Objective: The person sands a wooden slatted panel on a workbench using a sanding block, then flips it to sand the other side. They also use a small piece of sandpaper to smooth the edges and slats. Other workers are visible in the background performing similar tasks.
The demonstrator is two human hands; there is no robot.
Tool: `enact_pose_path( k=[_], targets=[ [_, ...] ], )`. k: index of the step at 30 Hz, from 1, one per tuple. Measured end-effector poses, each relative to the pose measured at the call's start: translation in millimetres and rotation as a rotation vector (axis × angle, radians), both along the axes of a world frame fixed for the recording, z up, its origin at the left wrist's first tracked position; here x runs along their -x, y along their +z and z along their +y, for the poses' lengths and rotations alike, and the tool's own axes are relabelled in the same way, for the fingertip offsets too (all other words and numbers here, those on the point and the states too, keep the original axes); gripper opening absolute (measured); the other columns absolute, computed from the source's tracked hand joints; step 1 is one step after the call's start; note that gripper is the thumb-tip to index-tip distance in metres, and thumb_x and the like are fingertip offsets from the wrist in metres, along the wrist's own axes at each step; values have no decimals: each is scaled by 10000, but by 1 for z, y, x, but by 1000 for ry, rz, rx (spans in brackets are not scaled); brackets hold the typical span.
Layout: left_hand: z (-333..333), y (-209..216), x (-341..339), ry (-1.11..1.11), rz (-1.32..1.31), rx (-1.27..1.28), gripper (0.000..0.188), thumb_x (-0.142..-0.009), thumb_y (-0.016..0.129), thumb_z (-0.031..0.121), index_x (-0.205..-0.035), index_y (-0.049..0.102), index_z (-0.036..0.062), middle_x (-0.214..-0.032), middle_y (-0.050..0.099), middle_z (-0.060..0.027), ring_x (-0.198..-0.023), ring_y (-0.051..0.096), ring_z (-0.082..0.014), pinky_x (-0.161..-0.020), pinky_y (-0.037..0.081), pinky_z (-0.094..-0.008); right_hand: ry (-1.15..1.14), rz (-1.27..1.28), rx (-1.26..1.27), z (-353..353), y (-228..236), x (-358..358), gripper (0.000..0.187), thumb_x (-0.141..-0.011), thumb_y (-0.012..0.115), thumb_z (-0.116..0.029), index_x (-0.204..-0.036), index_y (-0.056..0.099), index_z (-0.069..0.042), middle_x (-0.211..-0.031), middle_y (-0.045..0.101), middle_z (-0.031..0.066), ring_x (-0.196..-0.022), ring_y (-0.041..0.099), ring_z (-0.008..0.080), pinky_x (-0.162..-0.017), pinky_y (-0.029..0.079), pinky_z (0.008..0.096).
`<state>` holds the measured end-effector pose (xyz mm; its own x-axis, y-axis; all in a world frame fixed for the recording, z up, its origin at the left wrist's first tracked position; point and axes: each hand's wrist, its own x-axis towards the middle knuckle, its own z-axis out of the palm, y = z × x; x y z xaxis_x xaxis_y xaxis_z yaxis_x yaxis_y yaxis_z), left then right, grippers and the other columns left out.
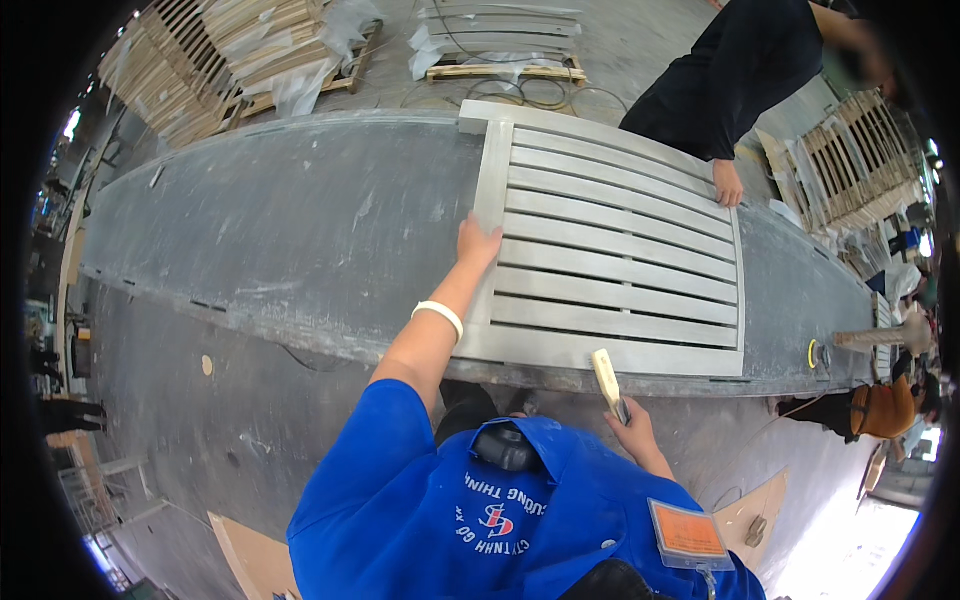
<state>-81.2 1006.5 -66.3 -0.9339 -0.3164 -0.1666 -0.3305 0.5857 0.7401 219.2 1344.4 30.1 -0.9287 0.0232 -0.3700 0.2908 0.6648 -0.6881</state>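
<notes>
The right hand [632, 428] is closed around the dark handle of a pale brush [608, 381], whose head points up and away from the body and hangs just short of the near edge of the workbench. Up and to the left of that grip, the left hand [476, 243] lies flat, fingers pressed on the left upright rail of a grey-painted slatted panel [620, 265]; a white band [440, 315] circles that wrist. The panel lies flat on the bench, its slats running across from the left hand toward the far right, its near rail close to the bench edge above the brush. At the panel's far right corner, well beyond the brush, another person's hand [727, 186] rests on the frame; that person wears dark clothes and stands on the opposite side. The workbench [280, 230] is a long grey slab, dusty, scuffed and streaked pale, stretching far left of the left hand. On it to the right of the panel lies a small yellow ring [811, 353], with a wooden-handled mallet [885, 336] just past it. Behind the bench, the concrete floor carries stacks of bare wooden slatted frames [200, 55] on the left, some under plastic sheeting, and more stacked frames [850, 165] on the right.
</notes>
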Motion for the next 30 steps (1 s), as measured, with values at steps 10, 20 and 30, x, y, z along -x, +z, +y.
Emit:
enact_pose_path(
  k=[10,20,30],
  targets=[
    [-64,-35,204,35,285,-273,592,-772,691,223,-1272,469,-6,-1041,614,-222,-994,586,-352,-878,449,-417,-362,-167,165,-83,-21,37,350,-809,672,-138,-1111,567,4,-758,583,47,-667,529,109,-622,445,256],
    [-106,-21,318,-377,174,431,900,-671,779,423,-1376,351,62,-1122,597,-227,-1030,573,-393,-861,472,-452,-403,-181,241,-102,-42,87,426,-802,702,-95,-1169,526,30,-887,604,63,-763,559,102,-668,468,247],
    [-149,-21,344,-679,132,468,796,-739,739,188,-1414,321,134,-1135,601,-215,-1058,570,-359,-882,457,-430,-351,-105,192,-106,-29,74,403,-818,677,-61,-1180,515,11,-820,582,31,-702,556,93,-623,457,239]
  ],
)
